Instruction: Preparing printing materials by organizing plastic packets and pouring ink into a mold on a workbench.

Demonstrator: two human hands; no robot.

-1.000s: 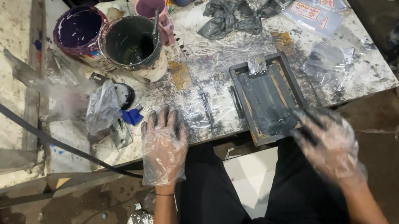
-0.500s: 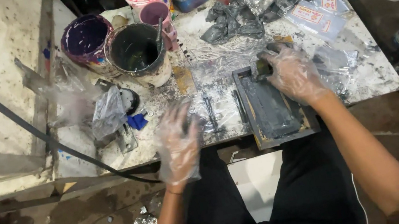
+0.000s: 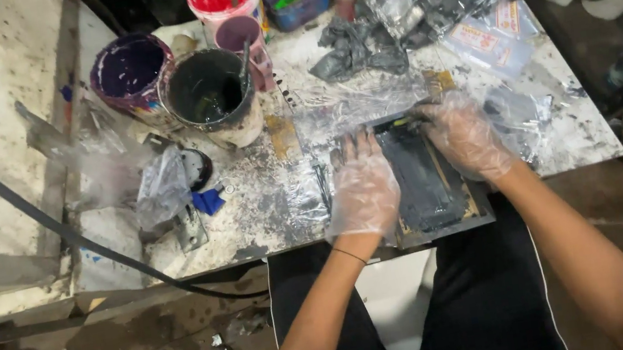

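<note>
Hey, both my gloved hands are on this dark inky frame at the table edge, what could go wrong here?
The dark frame overhangs the table edge above your lap; pressing from the left hand or right hand might tip it. The open black paint bucket with a stick in it stands close to your left and could be knocked. Your thin gloves look inky and may smear the clear plastic packets.

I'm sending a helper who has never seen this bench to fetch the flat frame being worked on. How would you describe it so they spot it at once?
Start at the paint-spattered table and go to its near edge, right of the paint pots. The dark rectangular frame lies flat there, overhanging the edge, with the gloved left hand and right hand resting on it. It is the only flat, ink-blackened rectangle; its neighbours are round pots and crumpled plastic.
</note>
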